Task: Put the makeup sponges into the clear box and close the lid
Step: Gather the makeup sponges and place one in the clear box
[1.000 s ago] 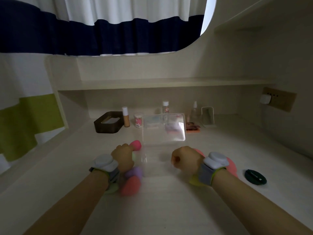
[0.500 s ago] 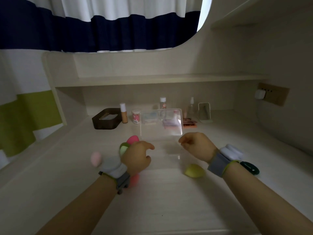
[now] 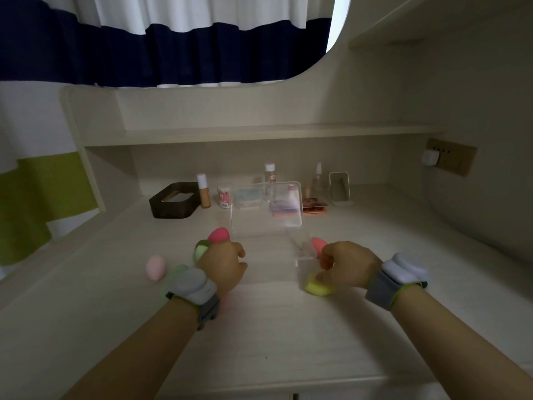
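Observation:
The clear box (image 3: 269,251) sits mid-desk with its lid (image 3: 265,209) standing upright. My left hand (image 3: 223,265) hovers at the box's left end, fingers loosely curled around nothing I can see. Beside it lie a red-pink sponge (image 3: 219,235) and a green sponge (image 3: 202,249). A pale pink sponge (image 3: 155,267) and a light green sponge (image 3: 180,271) lie further left. My right hand (image 3: 346,262) is at the box's right front corner, fingers curled down onto a yellow sponge (image 3: 315,287). A coral sponge (image 3: 318,243) pokes out just beyond its knuckles.
Along the back of the desk (image 3: 274,327) stand a dark tray (image 3: 173,200), a foundation bottle (image 3: 204,190), a cotton swab pot (image 3: 224,196), two bottles, a small mirror (image 3: 340,187) and an eyeshadow palette (image 3: 314,209). A wall socket (image 3: 447,158) is at right.
My right hand dropped from above the box to the yellow sponge at its right front corner. My left hand stayed beside the box's left end. The coral sponge has come into view.

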Demonstrator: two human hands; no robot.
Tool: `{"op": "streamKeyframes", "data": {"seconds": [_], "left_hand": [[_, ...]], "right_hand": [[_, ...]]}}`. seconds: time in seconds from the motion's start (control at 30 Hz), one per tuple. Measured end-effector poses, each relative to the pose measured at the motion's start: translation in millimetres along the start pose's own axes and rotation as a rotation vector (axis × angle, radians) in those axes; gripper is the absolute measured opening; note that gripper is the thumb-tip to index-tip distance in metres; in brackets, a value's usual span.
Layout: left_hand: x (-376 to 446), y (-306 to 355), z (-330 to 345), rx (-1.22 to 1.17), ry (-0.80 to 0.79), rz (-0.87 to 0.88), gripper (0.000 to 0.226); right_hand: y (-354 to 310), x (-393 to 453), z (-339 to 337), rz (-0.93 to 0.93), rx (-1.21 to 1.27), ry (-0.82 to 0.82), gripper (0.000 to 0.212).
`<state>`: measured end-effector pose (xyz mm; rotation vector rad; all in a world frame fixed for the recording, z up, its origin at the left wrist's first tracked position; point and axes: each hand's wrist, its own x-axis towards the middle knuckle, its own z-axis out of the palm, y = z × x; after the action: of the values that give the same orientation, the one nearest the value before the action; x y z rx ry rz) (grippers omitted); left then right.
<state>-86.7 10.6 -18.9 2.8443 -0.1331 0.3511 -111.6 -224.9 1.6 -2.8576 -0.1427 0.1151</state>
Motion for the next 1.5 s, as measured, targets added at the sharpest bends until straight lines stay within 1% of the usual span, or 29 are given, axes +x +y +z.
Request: {"op": "streamKeyframes", "data": {"seconds": [0.17,0.23,0.33,0.5,0.57,0.63,0.7,0.77,0.87,0.9,0.97,1.03,1.17,1.23,1.4,1.5], "left_hand": [[1.3,-5.9,-0.7,0.0,0.001,-0.009,0.029],[2.2,-9.5,-2.8,0.01,-0.019,0.004,0.027],[3.8,-15.0,-5.2,-0.022,-0.046,0.037,0.025],[3.2,-18.4,-5.3,-0.062,-0.016,0.109,0.02],[3.4,-20.3,-5.9,-0.077,-0.011,0.112,0.019],[4.4,-22.1,-6.7,-0.109,-0.016,0.116,0.019],[5.1,-22.5,-9.1,-0.133,-0.037,0.122,0.018],[5.2,-22.5,-10.9,-0.143,-0.063,0.122,0.019],[5.7,-23.4,-10.2,-0.156,-0.104,0.102,0.035],[6.5,-24.2,-8.9,-0.148,-0.111,0.1,0.035],[10.1,-27.7,-4.7,-0.125,-0.102,0.111,0.023],[12.0,-28.4,-3.2,-0.115,-0.099,0.122,0.02],[14.5,-26.9,-2.8,-0.087,-0.108,0.127,0.022],[15.0,-25.7,-3.7,-0.092,-0.12,0.12,0.023],[15.5,-25.7,-4.1,-0.093,-0.123,0.121,0.022],[14.9,-24.3,-3.6,-0.091,-0.109,0.126,0.022]], "right_hand": [[1.0,-0.7,9.0,-0.028,-0.071,-0.043,0.043],[0.5,-0.9,11.4,-0.029,-0.08,-0.034,0.049],[-0.5,-1.1,10.2,-0.038,-0.07,-0.045,0.05],[-3.5,-1.4,-1.4,-0.092,0.055,-0.022,0.04],[-8.1,-0.8,-7.8,-0.119,0.162,-0.003,0.033],[-13.8,1.7,-13.2,-0.151,0.312,-0.001,0.022],[-19.9,7.2,-16.9,-0.191,0.381,0.027,0.017],[-26.3,15.7,-18.3,-0.219,0.415,0.074,0.02],[-36.9,27.6,-18.4,-0.217,0.445,0.136,0.029],[-39.3,32.5,-17.8,-0.205,0.443,0.164,0.031],[-42.3,44.3,-15.0,-0.151,0.456,0.22,0.033],[-40.4,54.0,-12.5,-0.096,0.48,0.256,0.032],[-37.4,70.3,-7.1,-0.042,0.389,0.266,0.018],[-39.0,76.7,-5.5,-0.045,0.337,0.242,0.017],[-41.9,84.0,-6.3,-0.024,0.217,0.165,0.024],[-41.6,83.8,-11.2,-0.02,0.129,0.104,0.036]]}}
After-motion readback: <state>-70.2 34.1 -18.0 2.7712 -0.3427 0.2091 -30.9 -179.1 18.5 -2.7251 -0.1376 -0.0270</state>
